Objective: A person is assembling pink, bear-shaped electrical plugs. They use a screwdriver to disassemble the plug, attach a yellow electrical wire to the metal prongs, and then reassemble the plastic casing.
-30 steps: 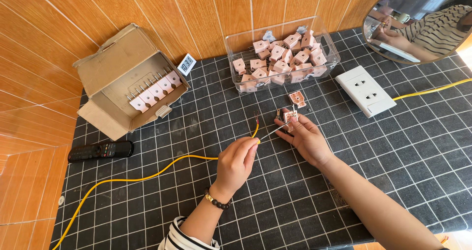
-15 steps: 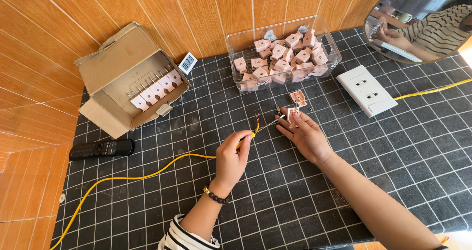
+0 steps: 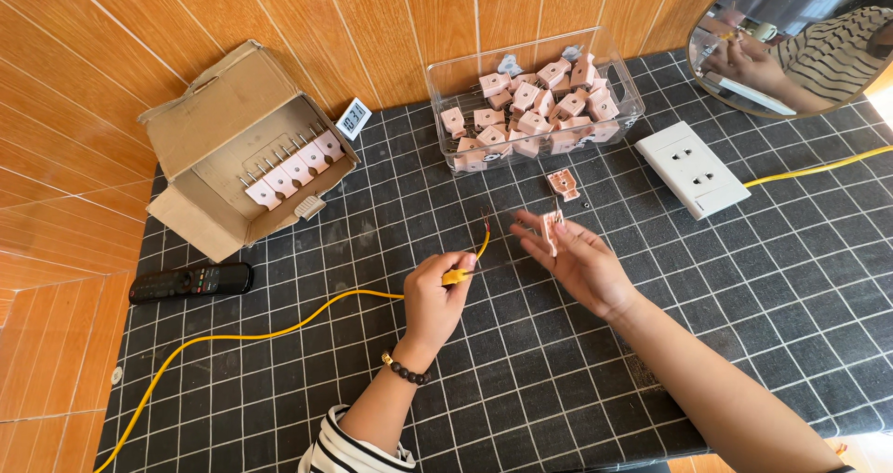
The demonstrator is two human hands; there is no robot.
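- While the left hand [image 3: 435,296] pinches the yellow cable [image 3: 279,324] near its stripped end, fingers closed on it, bare wire tips [image 3: 485,216] point up toward the right hand
- right hand [image 3: 579,259] grips a small pink socket part [image 3: 551,226] between thumb and fingertips, other fingers loosely spread; slightly blurred
- wire tips and pink part are near, not touching
- another pink part [image 3: 564,184] lies on the black tiled counter [image 3: 744,278] just beyond the right hand
- clear plastic bin [image 3: 625,80] full of the same pink parts sits behind it, by the wall
- white wall socket plate [image 3: 693,168] right of the bin
- open cardboard box [image 3: 223,138] with a row of pink parts at left; black remote [image 3: 191,281] in front of it
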